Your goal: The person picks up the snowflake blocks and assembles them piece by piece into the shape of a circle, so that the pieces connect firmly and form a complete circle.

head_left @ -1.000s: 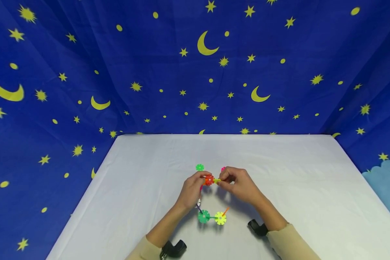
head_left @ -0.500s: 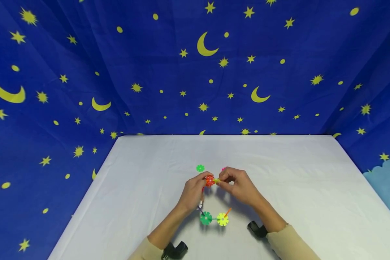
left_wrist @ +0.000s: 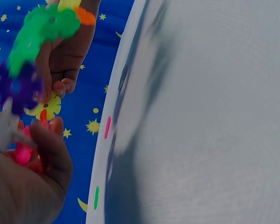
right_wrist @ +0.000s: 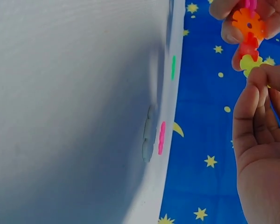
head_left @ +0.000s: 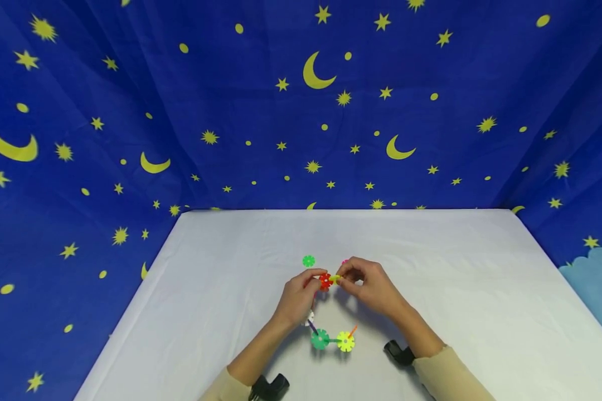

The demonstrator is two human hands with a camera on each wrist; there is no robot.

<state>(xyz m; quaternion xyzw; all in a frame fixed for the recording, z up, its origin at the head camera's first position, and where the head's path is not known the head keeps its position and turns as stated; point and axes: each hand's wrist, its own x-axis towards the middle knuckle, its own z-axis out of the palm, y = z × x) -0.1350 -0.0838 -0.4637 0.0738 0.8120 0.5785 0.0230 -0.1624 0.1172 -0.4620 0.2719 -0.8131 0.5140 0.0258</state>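
My left hand (head_left: pixel 297 298) grips one end of a chain of notched plastic discs, its fingers at a red disc (head_left: pixel 325 281). My right hand (head_left: pixel 371 283) pinches a yellow disc (right_wrist: pixel 250 64) between thumb and fingertips; its edge meets the red one. An orange disc (right_wrist: pixel 248 24) and a pink one adjoin the red within the left hand. From below that hand the chain runs on through a white disc (head_left: pixel 309 318), a purple one (left_wrist: pixel 17 87), a green disc (head_left: pixel 320 339) and a bright yellow disc (head_left: pixel 345 342) to an orange end piece (head_left: pixel 353 331). The left fingers partly hide the chain.
On the white table (head_left: pixel 461 289) lie a loose green disc (head_left: pixel 308 260) and a pink disc (right_wrist: pixel 162 138), mostly behind the right hand in the head view. A grey piece (right_wrist: pixel 147 135) lies near the pink one. Blue starry cloth (head_left: pixel 261 100) stands behind the table.
The chain's hanging end has swung slightly right and toward the table's near side. The red disc has shifted a little right and turned; both hands stay almost in place, still gripping.
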